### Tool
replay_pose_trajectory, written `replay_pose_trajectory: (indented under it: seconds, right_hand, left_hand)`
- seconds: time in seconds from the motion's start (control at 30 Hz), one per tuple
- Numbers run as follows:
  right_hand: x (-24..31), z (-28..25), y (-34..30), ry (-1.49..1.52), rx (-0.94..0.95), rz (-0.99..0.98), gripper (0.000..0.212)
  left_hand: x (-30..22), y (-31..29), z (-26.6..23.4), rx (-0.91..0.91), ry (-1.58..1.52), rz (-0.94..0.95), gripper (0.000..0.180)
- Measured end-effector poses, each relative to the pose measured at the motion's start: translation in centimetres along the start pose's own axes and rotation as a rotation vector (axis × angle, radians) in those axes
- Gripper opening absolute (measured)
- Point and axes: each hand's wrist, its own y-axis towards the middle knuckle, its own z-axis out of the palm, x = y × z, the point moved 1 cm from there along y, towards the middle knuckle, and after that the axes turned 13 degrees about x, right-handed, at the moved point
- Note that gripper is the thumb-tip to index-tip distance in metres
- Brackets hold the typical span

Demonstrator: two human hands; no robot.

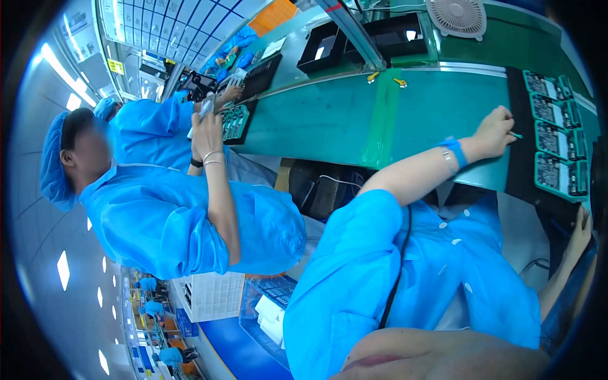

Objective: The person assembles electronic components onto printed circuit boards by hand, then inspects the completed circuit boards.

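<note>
My left hand point(493, 133), with a blue strap round the wrist, is closed at the edge of the black mat. A small green piece point(517, 135) pokes out from its fingertips; its kind is unclear. Just right of this hand, several green-framed circuit boards point(557, 140) lie in a row on the black mat point(522, 171). My right hand point(581, 227) is at the near end of the row, at the picture's dark rim. Its fingers are stretched toward the corner of the nearest board, seemingly touching it.
A green work surface point(304, 120) runs leftward to a co-worker point(183, 215) in blue, whose hands are over another board panel point(236, 124). Two yellow clips point(399, 83), black trays point(396, 37), a metal post point(354, 35) and a white fan point(457, 16) are along the far side.
</note>
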Motion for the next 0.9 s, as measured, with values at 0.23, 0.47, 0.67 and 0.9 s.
replay_pose_trajectory:
  seconds: [0.23,0.47,0.67,0.9]
  right_hand:
    - [3.4,-0.9,3.8,-0.332,-0.168,-0.268,0.041]
    - [25.5,8.9,3.9,-0.291,-0.043,-0.629,0.037]
    - [43.3,25.7,-1.1,-0.077,0.206,-1.010,0.017]
    - [34.2,40.1,0.6,-0.276,0.464,-0.989,0.018]
  left_hand:
    - [-1.2,3.7,3.3,0.037,0.060,0.046,0.034]
    - [-3.0,-0.4,-0.2,0.027,0.246,0.051,0.040]
    - [-5.3,-10.2,-6.5,0.001,0.469,-0.259,0.047]
    - [-6.2,-18.0,-13.1,-0.062,0.643,-0.616,0.053]
